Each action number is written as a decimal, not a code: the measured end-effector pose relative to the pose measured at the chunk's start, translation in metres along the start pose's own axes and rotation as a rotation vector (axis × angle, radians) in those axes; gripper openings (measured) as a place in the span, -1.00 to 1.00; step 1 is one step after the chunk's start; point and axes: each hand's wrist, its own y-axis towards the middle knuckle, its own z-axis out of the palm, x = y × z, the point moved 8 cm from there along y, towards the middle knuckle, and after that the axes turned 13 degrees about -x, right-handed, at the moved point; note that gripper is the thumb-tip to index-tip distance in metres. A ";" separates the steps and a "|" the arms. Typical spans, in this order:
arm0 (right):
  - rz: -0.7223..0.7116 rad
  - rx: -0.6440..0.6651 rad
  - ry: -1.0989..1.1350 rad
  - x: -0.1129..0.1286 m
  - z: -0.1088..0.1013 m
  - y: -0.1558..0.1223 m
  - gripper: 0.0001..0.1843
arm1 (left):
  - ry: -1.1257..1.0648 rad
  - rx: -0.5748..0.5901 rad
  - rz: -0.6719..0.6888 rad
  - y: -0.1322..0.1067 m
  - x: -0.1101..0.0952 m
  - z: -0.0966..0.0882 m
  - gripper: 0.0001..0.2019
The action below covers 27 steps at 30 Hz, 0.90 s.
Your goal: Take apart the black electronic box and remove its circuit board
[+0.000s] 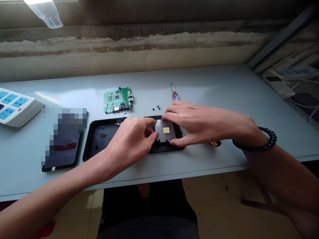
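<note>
A small black plastic case half [163,150] lies on the table under both of my hands. Its inside holds a pale metal plate [159,127] with a yellow square pad [166,130] stuck on it. My left hand [131,142] presses its fingertips on the case's left side and the plate. My right hand [191,124] spans the case, with its fingers at the far edge and its thumb at the near edge. A second black case half [98,139] lies left of it, partly hidden by my left hand.
A green circuit board [118,99], a red-handled screwdriver [175,93] and several small black screws [157,108] lie beyond my hands. A pixelated phone [63,142] and a power strip [15,106] are on the left. A yellow-and-black object [215,143] sits under my right wrist.
</note>
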 end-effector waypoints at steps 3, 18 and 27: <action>0.002 -0.001 -0.004 0.001 0.000 0.000 -0.58 | 0.027 -0.013 0.036 0.000 -0.003 -0.001 -0.79; -0.007 -0.009 -0.003 0.001 0.001 0.000 -0.58 | 0.091 -0.050 0.096 0.001 -0.009 -0.008 -0.82; -0.004 -0.014 -0.010 0.001 0.000 -0.001 -0.57 | 0.169 -0.092 0.147 0.001 -0.012 -0.014 -0.78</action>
